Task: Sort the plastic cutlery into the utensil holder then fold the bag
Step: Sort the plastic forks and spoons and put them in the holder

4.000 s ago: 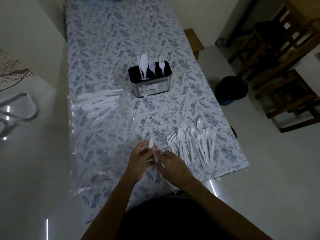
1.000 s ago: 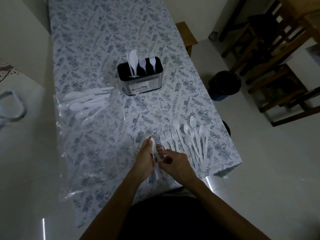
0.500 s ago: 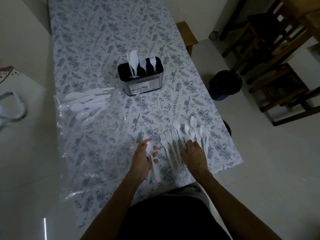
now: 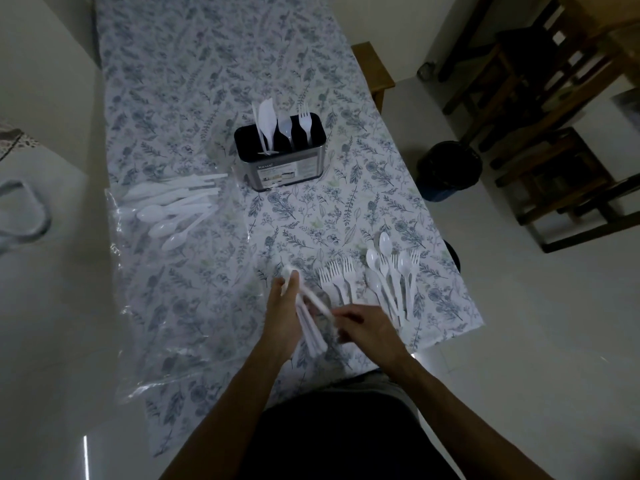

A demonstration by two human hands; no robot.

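Observation:
My left hand (image 4: 282,318) grips a bundle of white plastic knives (image 4: 311,327) near the table's front edge. My right hand (image 4: 367,327) pinches the end of one knife from that bundle. Three forks (image 4: 337,278) lie just beyond my hands, and a mixed row of spoons and forks (image 4: 391,275) lies to their right. The black utensil holder (image 4: 282,162) stands mid-table with a knife, a spoon and a fork upright in it. A clear plastic bag (image 4: 173,289) lies flat on the left with several knives and spoons (image 4: 173,209) on its far end.
The table (image 4: 214,64) wears a leaf-patterned cloth and extends far ahead. A black bin (image 4: 448,169) stands on the floor to the right, with dark wooden chairs (image 4: 540,109) beyond it. A wooden stool corner (image 4: 372,69) shows at the table's right edge.
Half a second ago my right hand lay on the forks; it has come back left to the knife bundle in my left hand and now pinches one knife.

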